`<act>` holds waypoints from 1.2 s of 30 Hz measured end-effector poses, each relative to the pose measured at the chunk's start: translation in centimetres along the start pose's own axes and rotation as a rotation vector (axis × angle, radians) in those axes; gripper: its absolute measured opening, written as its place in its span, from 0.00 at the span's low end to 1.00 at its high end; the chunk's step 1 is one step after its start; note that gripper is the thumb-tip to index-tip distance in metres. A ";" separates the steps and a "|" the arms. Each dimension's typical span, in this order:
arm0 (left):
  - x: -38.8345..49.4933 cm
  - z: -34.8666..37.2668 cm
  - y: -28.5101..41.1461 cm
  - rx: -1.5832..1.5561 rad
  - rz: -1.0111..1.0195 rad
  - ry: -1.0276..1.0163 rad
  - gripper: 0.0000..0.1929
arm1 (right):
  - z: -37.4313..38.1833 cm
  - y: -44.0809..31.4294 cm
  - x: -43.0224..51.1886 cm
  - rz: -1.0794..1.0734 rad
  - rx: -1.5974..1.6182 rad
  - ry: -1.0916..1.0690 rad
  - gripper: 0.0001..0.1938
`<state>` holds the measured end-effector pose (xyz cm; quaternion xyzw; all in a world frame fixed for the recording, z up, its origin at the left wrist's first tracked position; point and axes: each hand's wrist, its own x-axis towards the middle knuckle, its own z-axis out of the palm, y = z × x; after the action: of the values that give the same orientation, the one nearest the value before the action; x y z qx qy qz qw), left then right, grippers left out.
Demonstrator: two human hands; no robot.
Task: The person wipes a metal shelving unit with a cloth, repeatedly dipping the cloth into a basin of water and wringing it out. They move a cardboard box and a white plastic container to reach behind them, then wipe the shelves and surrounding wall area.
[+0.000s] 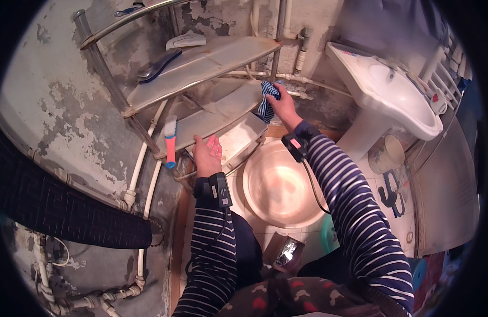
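In my right hand (284,105) is a crumpled striped cloth (267,104), blue, black and white, pressed at the right end of the middle shelf (212,113) by the metal post. My left hand (208,156) is at this shelf's front edge, palm turned up and fingers apart, with nothing in it. The thumb is at the rim; whether it bears on the shelf, I cannot tell. Just left of that hand, a scrubbing brush (170,144) with a pink and blue handle and pale bristles lies over the shelf's left end. A lower white shelf (244,136) shows beneath.
A hairbrush (160,66) and a white plastic piece (186,40) lie on the upper shelf (228,51). Below stands a large pale basin (281,186). A pedestal washbasin (402,93) is at right, near a small bucket (386,153). Pipes (137,170) run along the peeling wall.
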<state>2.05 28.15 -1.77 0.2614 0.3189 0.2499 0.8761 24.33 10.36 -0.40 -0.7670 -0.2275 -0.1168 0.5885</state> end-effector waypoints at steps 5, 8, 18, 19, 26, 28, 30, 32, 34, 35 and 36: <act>0.2 -0.4 0.1 -0.008 -0.002 -0.006 0.24 | 4.4 0.0 -0.6 -0.074 -0.368 0.014 0.27; 0.4 -0.4 0.0 0.042 -0.016 0.029 0.23 | 6.2 -1.1 -4.7 -0.223 -0.334 0.006 0.26; 0.0 -0.5 0.3 0.043 -0.037 -0.002 0.22 | 3.6 -8.4 -4.9 -0.416 0.150 0.147 0.22; 0.0 -0.7 0.2 0.042 -0.032 -0.021 0.22 | 2.6 -9.1 -2.9 -0.385 0.181 0.223 0.23; 0.3 -0.6 0.2 0.041 -0.039 0.011 0.22 | -0.9 -13.0 7.1 -0.391 -0.225 0.202 0.21; 0.3 -0.4 0.2 0.064 -0.038 0.034 0.22 | -0.2 -13.5 6.0 -0.386 -0.336 0.192 0.21; 0.3 -0.3 0.1 0.049 -0.021 0.021 0.22 | 1.0 -14.3 3.8 -0.536 -0.260 0.181 0.22; 0.5 -0.4 -0.2 0.050 -0.015 0.032 0.21 | 2.3 -15.6 0.9 -0.605 -0.272 0.156 0.23; 1.0 -0.7 -0.6 0.069 0.008 0.036 0.21 | 4.0 -17.3 -2.4 -0.638 -0.276 0.103 0.24; 1.4 -1.0 -0.8 0.042 -0.018 0.050 0.20 | 4.7 -18.3 -3.9 -0.703 -0.254 0.068 0.25; 2.0 -1.2 -1.0 0.029 -0.025 0.055 0.19 | 5.5 -19.4 -5.0 -0.666 -0.231 0.003 0.26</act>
<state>2.84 29.02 -4.01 0.2629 0.3499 0.2414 0.8661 10.03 18.50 12.30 -0.7120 -0.4497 -0.3282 0.4279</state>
